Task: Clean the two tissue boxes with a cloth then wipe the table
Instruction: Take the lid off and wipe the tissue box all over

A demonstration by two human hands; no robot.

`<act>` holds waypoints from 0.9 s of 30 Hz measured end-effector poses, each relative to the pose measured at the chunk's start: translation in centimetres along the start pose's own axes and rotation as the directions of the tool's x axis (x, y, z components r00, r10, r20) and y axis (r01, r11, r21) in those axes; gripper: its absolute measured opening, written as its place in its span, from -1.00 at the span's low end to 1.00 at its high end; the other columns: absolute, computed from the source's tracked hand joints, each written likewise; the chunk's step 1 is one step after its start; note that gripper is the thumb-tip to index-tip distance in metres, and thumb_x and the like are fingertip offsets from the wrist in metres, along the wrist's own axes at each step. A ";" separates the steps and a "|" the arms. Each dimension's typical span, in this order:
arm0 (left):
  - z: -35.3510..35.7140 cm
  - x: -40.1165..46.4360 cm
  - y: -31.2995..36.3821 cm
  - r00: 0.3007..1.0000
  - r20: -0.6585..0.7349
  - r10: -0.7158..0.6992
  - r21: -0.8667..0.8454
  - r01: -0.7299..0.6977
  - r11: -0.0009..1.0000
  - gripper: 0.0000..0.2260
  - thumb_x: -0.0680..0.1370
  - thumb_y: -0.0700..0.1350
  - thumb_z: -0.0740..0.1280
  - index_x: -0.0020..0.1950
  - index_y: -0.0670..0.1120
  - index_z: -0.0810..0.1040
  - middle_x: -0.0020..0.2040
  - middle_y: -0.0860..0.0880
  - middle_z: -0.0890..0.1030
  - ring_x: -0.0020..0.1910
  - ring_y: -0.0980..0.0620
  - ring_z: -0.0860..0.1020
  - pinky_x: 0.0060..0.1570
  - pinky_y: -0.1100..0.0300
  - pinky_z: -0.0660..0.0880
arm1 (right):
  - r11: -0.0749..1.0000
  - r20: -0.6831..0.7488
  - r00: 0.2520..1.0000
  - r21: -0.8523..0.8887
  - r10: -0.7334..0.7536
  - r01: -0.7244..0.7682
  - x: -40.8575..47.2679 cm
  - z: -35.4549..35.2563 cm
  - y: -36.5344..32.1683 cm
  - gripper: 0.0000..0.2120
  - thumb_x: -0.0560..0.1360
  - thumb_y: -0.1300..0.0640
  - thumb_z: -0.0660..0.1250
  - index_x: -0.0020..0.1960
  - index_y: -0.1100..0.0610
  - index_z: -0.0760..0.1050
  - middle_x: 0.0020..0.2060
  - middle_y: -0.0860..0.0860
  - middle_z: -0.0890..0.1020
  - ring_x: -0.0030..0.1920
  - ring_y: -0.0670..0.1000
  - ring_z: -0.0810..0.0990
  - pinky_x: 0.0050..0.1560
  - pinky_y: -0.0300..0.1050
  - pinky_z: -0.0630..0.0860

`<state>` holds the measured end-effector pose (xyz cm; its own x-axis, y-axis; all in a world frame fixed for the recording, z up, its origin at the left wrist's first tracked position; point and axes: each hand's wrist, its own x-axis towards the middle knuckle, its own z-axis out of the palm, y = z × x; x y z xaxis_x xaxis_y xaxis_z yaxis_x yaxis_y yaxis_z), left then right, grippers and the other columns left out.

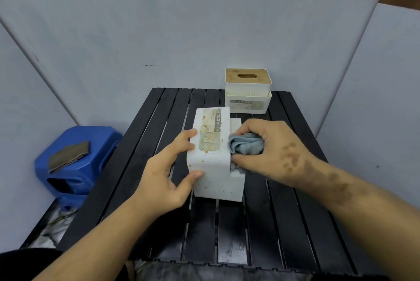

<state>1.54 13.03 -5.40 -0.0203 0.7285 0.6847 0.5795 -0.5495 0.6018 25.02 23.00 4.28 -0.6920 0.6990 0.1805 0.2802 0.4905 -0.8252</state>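
Left hand [169, 168] steadies the stained near tissue box [213, 151] mid-table [284, 224]; right hand [270, 149] grips the cloth [245, 144]. Far-edge box [248, 92] and table seemingly remain.

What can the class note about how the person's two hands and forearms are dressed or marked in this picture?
Both are bare: the left hand and right hand wear no gloves, rings or watch, and no sleeve reaches either forearm as far as the frame shows. The back of the right hand and its forearm carry patchy darker smudges; whether they are dirt or marks cannot be told. The left shows none.
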 end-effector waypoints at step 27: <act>0.6 0.2 0.3 1.000 0.011 0.002 0.030 -0.002 1.000 -0.62 0.52 -0.12 0.48 0.30 -0.13 0.48 0.49 -0.13 0.49 0.49 -0.09 0.48 0.43 -0.06 0.49 | 0.996 0.140 0.987 0.027 0.080 -0.084 0.1 -3.6 1.7 -0.64 0.27 0.20 0.65 0.00 0.03 0.62 -0.16 0.08 0.73 -0.22 0.28 0.70 -0.28 0.23 0.66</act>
<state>2.24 13.21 -5.35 -0.0102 0.7319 0.6813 0.6040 -0.5385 0.5875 27.83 25.79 4.83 -0.7535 0.6563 0.0375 0.3194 0.4154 -0.8517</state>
